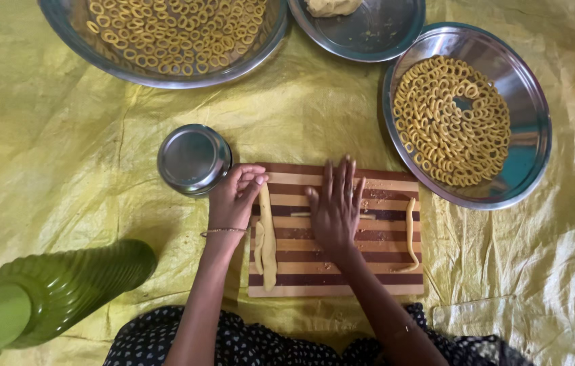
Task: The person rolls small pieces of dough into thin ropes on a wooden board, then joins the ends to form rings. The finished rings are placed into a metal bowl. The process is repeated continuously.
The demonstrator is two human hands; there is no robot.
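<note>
A striped wooden board (382,279) lies in front of me. My right hand (335,207) presses flat on its middle, palm down, over a thin strip of dough (367,216) that shows at both sides of the hand. My left hand (235,198) rests at the board's left edge, its fingertips on the top end of a thick dough rope (268,244). A shorter dough piece (259,238) lies beside that rope. A thin dough rope (411,234) lies at the board's right side.
A steel plate (528,146) of dough rings (451,120) sits at the right. A larger ring-filled plate (84,41) and a plate with a dough lump (331,6) stand at the back. A small steel bowl (194,158), a green bottle (57,290) and yellow sheet (43,149) surround the board.
</note>
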